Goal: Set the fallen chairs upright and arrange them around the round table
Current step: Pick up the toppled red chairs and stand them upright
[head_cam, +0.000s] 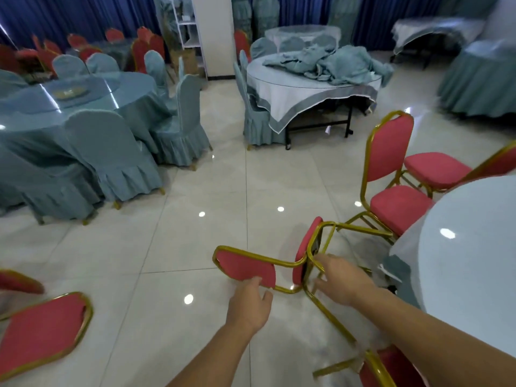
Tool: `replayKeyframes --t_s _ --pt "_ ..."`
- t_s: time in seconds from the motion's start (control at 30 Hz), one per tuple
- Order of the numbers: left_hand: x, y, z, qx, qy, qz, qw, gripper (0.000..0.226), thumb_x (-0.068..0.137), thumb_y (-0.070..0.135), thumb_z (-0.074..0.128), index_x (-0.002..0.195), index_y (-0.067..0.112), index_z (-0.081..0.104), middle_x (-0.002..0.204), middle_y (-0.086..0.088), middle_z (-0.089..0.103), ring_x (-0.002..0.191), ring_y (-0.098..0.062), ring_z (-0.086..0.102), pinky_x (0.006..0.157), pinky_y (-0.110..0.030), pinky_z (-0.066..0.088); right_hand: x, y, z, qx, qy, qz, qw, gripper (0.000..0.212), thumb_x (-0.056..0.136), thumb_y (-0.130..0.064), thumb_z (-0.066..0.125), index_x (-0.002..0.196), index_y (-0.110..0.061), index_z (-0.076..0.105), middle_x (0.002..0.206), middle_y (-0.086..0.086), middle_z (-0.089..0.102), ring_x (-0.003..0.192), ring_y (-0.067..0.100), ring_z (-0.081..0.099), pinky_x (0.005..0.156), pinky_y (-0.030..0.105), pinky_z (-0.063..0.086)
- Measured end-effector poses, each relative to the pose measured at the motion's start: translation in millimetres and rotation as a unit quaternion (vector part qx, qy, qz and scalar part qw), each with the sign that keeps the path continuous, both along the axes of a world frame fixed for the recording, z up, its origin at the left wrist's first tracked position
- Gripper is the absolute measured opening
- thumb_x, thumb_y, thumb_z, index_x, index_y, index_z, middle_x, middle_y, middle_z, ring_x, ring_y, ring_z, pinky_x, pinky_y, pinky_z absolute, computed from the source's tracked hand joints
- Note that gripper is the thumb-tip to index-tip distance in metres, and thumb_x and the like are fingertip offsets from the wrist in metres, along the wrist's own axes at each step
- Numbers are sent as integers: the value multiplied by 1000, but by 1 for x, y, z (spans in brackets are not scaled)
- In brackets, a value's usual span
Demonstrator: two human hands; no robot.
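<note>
Closest in, there's a red chair (391,370) poking into the bottom right corner, right under the right forearm, plus another fallen chair (42,331) lying flat at the lower left, so that's stuff to trip on or elbow if you step back without looking. The left hand (251,298) is loosely spread, fingertips just touching the lower edge of the backrest of the tipped chair (245,268), which is on its side on the tile floor (195,247), just beside the round counter (469,247). The right hand (344,277) has its fingers stretched out against the gold frame by the seat. As far as I can see neither one is actually wrapped round anything yet, so a lift from here could let the chair slide out and clatter down. My other worry is that its far legs reach in right next to the legs of the upright chair (391,163), so swinging it up could hook that one or catch the counter's cloth. The glossy tiles probably let the feet skate too. The covered tables (83,107) further back are well apart, so no issue there.
</note>
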State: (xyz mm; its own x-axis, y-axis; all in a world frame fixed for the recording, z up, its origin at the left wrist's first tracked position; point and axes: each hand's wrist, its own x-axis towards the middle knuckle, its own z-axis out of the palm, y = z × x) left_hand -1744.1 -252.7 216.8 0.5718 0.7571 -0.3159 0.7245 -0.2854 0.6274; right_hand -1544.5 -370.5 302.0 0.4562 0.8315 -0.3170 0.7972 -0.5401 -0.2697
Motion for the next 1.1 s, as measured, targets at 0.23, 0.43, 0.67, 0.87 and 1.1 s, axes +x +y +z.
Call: replayKeyframes --t_s 0.23,0.43,0.67,0.87,1.1 --pt "46 65 -16 -12 40 -6 999 46 104 35 54 144 14 56 143 -6 61 130 -24 58 110 -37 46 57 58 -33 -23 29 -6 999 30 93 -42 57 118 -26 59 117 -2 64 110 24 61 87 38 54" --pt "67 109 -24 -6 110 26 994 51 104 40 52 151 18 49 149 -4 56 134 -21 54 113 -33 42 126 116 -63 -57 77 26 995 32 89 -42 60 118 -27 63 113 -4 65 108 21 65 87 38 56" --pt "81 168 3 37 133 73 988 54 105 45 50 152 19 46 151 0 52 139 -17 49 115 -30 37 173 217 -68 -34 83 58 994 58 101 -42 55 152 -16 43 144 8 56 127 27 57 101 36 49" --pt "61 218 5 14 129 121 984 53 106 46 51 151 18 48 149 -1 54 136 -17 51 113 -31 40 138 293 -85 -40 116 118 985 61 100 -42 58 154 -18 42 147 6 54 132 25 54 105 36 47" --pt "16 294 -41 -42 141 141 979 53 106 44 50 151 17 46 149 -4 54 136 -19 51 112 -31 39 103 378 -99 -76 93 150 981 61 101 -43 56 155 -20 39 149 3 52 134 22 52 105 33 45"
